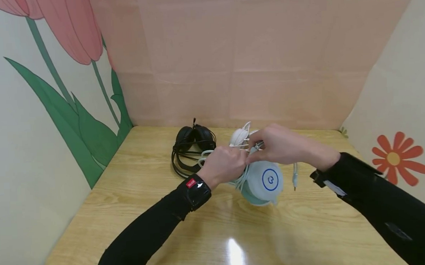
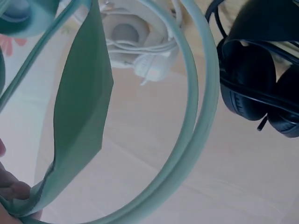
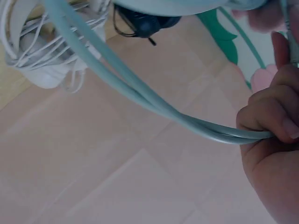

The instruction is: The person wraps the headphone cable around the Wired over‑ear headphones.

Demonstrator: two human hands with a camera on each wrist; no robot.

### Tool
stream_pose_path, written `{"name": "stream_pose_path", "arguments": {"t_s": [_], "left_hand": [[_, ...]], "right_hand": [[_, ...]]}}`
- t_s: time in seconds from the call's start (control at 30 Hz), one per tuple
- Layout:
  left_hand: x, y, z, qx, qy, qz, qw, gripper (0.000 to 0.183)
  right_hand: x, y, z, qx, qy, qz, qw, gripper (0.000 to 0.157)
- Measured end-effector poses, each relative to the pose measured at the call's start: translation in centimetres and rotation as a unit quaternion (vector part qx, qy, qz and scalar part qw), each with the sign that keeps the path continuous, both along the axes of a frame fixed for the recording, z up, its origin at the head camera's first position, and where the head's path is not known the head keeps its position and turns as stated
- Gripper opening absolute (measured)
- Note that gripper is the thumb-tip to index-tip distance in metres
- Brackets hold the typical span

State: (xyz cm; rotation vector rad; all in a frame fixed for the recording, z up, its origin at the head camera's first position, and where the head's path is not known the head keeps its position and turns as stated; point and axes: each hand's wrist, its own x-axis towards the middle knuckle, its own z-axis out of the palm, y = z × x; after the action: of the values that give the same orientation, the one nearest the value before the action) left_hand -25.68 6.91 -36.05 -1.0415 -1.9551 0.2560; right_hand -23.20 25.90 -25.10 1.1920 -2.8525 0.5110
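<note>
Pale mint headphones with a blue ring logo on the ear cup hang just above the table, below my two hands. My left hand grips them by a mint band with cable loops around it. Close beside it, my right hand holds part of the mint cable in curled fingers. The cable's plug end dangles below the right wrist. My left fingertips are mostly hidden in the head view.
Behind my hands lie white headphones wrapped in their white cord. Black headphones with a coiled black cable rest at the back, left of them. The wooden table meets a pink-covered back wall and painted side walls.
</note>
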Motion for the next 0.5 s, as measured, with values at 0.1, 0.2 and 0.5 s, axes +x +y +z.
{"name": "stream_pose_path", "arguments": {"t_s": [0.1,0.2,0.5], "left_hand": [[0.2,-0.2,0.5,0.002,-0.013,-0.023,0.9996,0.030],[0.4,-0.6,1.0,0.007,-0.022,-0.047,0.9986,0.030],[0.6,-1.2,1.6,0.059,-0.058,-0.092,0.9924,0.022]], "right_hand": [[-0.7,0.6,-0.5,-0.013,0.002,-0.012,1.000,0.023],[-1.4,1.2,-1.2,-0.025,0.000,-0.025,0.999,0.033],[-3.1,2.2,-4.3,-0.070,-0.087,-0.057,0.992,0.037]]}}
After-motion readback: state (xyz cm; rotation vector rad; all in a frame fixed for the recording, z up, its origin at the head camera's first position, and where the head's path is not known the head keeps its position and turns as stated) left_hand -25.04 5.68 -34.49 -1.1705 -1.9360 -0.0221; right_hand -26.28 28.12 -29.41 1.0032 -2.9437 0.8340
